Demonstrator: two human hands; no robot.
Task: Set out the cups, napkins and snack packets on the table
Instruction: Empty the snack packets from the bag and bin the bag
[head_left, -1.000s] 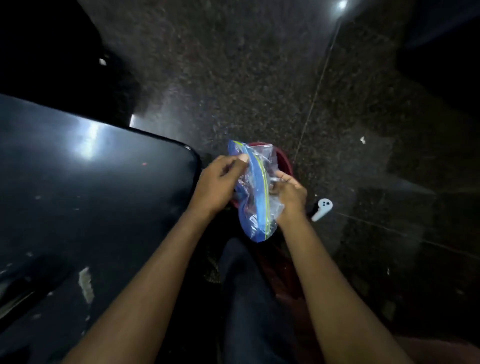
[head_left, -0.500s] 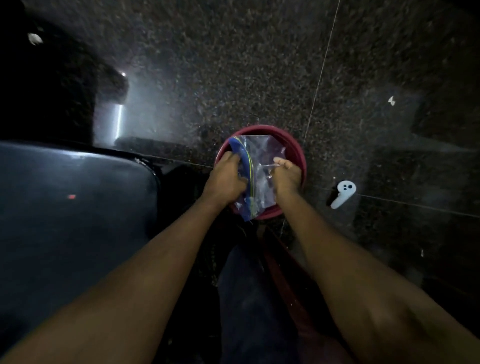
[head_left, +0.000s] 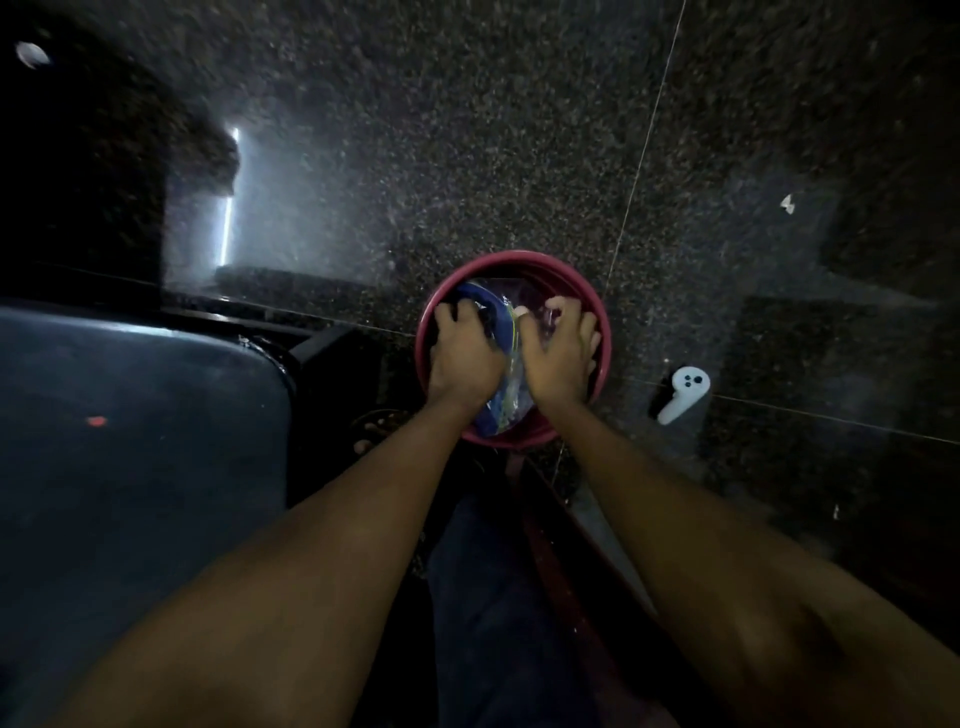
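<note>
Red bucket (head_left: 597, 312), blue-edged clear bag (head_left: 498, 322), white controller (head_left: 683, 395).

Clear blue-edged zip bag (head_left: 500, 415) lies inside red bucket (head_left: 597, 306).

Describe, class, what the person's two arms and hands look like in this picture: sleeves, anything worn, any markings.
Both forearms are bare right up to the bottom edge of the picture, so no sleeves show. The left hand and right hand wear no gloves, and no watch, bracelet or ring can be made out in the dim light. No markings show either.
</note>
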